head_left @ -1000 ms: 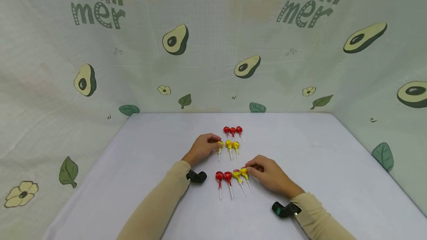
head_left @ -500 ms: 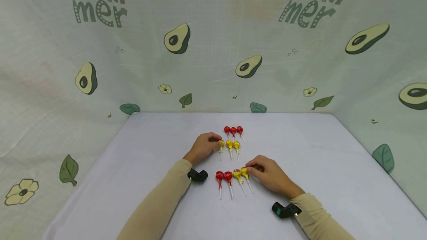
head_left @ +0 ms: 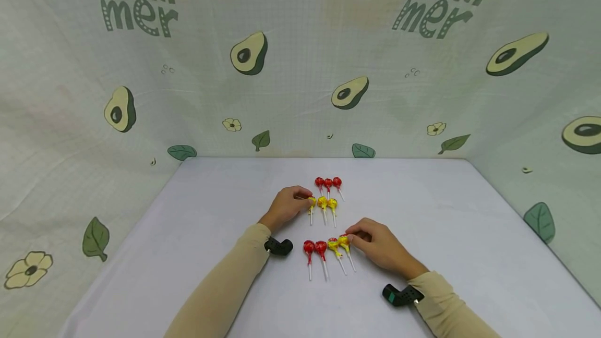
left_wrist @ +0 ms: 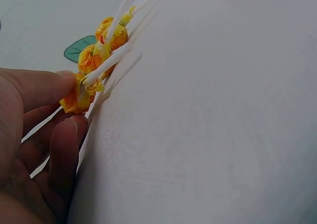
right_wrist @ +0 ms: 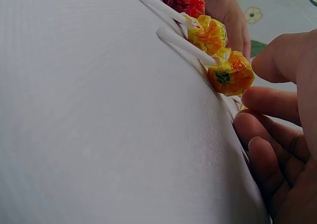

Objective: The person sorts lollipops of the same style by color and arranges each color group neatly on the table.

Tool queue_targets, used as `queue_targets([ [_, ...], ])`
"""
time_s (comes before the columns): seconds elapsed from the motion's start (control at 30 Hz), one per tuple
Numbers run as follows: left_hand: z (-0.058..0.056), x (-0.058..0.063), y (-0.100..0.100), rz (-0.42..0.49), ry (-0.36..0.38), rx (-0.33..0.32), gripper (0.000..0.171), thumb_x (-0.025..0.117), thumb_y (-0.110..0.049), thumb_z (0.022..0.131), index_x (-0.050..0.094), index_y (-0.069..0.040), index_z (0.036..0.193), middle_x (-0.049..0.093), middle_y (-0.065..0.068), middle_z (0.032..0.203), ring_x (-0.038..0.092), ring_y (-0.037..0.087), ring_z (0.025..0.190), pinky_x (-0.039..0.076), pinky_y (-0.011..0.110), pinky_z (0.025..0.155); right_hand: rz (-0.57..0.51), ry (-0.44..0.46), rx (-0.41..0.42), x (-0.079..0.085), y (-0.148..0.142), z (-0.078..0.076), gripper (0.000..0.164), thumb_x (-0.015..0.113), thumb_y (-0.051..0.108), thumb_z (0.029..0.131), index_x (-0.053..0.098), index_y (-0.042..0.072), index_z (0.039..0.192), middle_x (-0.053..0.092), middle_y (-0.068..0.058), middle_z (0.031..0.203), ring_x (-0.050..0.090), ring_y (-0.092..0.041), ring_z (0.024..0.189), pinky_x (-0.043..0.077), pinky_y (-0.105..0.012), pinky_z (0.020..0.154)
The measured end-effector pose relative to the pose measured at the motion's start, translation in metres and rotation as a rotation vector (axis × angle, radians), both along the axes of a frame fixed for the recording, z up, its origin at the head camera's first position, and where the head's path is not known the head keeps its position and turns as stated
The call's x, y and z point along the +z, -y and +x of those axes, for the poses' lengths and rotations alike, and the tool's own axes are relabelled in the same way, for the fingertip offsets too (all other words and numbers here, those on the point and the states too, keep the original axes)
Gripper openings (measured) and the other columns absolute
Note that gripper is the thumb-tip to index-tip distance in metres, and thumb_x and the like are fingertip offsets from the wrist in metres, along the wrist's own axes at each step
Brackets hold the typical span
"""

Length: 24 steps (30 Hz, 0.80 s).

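Observation:
Thumb and fingers of my left hand [head_left: 287,206] pinch the head of a yellow lollipop [left_wrist: 77,97], leftmost in a row with two more yellow lollipops [head_left: 322,203]. My right hand [head_left: 379,244] holds its thumb and index fingertips at the head of another yellow lollipop [right_wrist: 232,75], the rightmost of a nearer row. Left of it in that row lie one more yellow lollipop [head_left: 334,245] and two red lollipops [head_left: 321,248]. All sticks point toward me. The left hand partly hides the lollipop head it pinches in the head view.
Three red lollipops [head_left: 328,183] lie in a row behind the far yellow ones. The white table [head_left: 225,181] meets a printed cloth [head_left: 291,93] at the back and sides. Each wrist carries a black device [head_left: 279,247].
My left hand has shifted its yellow lollipop slightly right, closer to the neighbouring one, mostly in the first half second. The right hand and nearer row look unmoved.

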State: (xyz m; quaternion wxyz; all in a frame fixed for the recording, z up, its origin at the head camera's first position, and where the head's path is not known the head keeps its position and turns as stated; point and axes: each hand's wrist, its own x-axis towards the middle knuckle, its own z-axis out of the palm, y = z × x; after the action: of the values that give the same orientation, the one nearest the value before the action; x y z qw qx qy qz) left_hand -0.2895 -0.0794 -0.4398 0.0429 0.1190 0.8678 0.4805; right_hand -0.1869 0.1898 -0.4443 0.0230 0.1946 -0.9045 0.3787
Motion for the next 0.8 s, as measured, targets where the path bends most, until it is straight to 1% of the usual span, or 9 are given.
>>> queue_targets([
  [0.23,0.0003,0.0,-0.0014,-0.012,0.014,0.006,0.02,0.075,-0.022,0.09,0.073,-0.017,0.109,0.069,-0.004,0.101,0.062,0.016,0.096,0.05,0.036,0.086,-0.01,-0.002,0.007,0.0003,-0.0008,0.0009,0.01,0.069,0.026,0.096,0.073,0.023,0.104,0.062,0.012,0.094,0.055,-0.01,0.079,0.047,-0.026,0.069],
  [0.4,0.0014,-0.0001,-0.0015,-0.019,0.024,-0.003,0.021,0.076,-0.024,0.09,0.073,-0.017,0.11,0.068,-0.005,0.102,0.061,0.015,0.097,0.049,0.037,0.089,-0.008,0.009,-0.006,0.0016,-0.0004,0.0015,0.009,0.069,0.025,0.096,0.073,0.025,0.104,0.061,0.013,0.093,0.055,-0.009,0.079,0.047,-0.026,0.069],
  [0.47,0.0016,0.0004,-0.0014,-0.02,0.032,-0.004,0.023,0.076,-0.024,0.09,0.072,-0.017,0.111,0.067,-0.005,0.102,0.06,0.015,0.096,0.05,0.036,0.088,-0.008,0.012,-0.01,0.0017,-0.0003,0.0014,0.008,0.069,0.024,0.096,0.073,0.025,0.104,0.061,0.013,0.093,0.055,-0.01,0.079,0.047,-0.025,0.069],
  [0.63,0.0023,0.0019,-0.001,-0.024,0.032,-0.023,0.025,0.075,-0.022,0.09,0.072,-0.014,0.114,0.067,-0.003,0.102,0.061,0.016,0.094,0.051,0.035,0.085,-0.011,-0.003,0.001,0.0014,-0.0005,0.0015,0.009,0.069,0.026,0.096,0.073,0.023,0.104,0.061,0.012,0.093,0.054,-0.009,0.079,0.047,-0.025,0.068],
  [0.8,0.0018,-0.0007,-0.0012,-0.033,0.017,-0.018,0.025,0.076,-0.021,0.089,0.072,-0.013,0.112,0.067,-0.003,0.1,0.06,0.015,0.091,0.051,0.033,0.083,-0.019,-0.005,0.006,-0.0003,-0.0001,0.0012,0.01,0.069,0.026,0.097,0.073,0.022,0.104,0.061,0.012,0.093,0.054,-0.009,0.079,0.046,-0.025,0.068],
])
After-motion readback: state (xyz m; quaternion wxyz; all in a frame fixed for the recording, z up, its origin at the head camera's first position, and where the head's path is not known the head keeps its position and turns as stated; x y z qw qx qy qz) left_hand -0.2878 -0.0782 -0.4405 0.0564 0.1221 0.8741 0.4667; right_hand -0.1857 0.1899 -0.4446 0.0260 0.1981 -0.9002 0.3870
